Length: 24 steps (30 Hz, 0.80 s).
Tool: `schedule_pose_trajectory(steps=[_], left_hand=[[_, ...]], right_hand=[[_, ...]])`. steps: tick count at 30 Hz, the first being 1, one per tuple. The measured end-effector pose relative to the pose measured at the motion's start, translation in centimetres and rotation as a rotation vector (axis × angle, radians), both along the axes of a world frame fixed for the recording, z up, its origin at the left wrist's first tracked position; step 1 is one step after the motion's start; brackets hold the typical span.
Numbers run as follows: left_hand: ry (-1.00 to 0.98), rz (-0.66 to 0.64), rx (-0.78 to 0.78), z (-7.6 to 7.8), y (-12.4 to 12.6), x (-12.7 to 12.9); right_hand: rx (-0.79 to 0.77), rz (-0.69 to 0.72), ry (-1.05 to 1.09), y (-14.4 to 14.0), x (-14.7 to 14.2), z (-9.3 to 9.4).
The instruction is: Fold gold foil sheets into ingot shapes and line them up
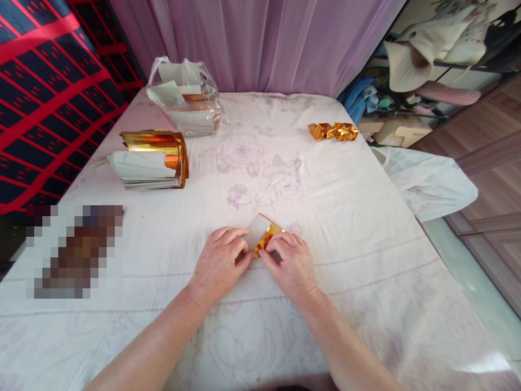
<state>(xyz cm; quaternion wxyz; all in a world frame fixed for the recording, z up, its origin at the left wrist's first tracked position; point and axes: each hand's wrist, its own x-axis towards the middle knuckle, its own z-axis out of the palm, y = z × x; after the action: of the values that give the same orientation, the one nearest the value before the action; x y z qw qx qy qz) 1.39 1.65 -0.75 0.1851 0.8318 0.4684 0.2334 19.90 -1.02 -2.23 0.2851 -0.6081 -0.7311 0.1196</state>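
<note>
The left hand (220, 258) and the right hand (290, 262) are working close together over the table (260, 331), with fingers curled and nearly closed. They are holding between them one small paper sheet (257, 231), which is showing a pale grey side towards the left hand and a shiny gold, folded part towards the right hand. The right thumb and fingers are pinching this gold part; the left thumb and forefinger are gripping the lower left edge.

Beyond the left hand, to its left, a curved stack of gold-and-white papers (148, 169) is lying. Farther behind this stack, a clear plastic bag (210, 92) is containing more papers. Well beyond the right hand, to its right, some crumpled-looking gold pieces (332, 131) are resting in a row, near the table's far right edge.
</note>
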Motion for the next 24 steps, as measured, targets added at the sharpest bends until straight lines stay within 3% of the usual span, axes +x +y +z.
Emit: schedule_pose_trajectory(steps=[24], left_hand=[[0.002,0.026,-0.034,-0.01,-0.04,0.21]], right_hand=[[-0.057,0.012,0.014,-0.04,-0.11,0.34]])
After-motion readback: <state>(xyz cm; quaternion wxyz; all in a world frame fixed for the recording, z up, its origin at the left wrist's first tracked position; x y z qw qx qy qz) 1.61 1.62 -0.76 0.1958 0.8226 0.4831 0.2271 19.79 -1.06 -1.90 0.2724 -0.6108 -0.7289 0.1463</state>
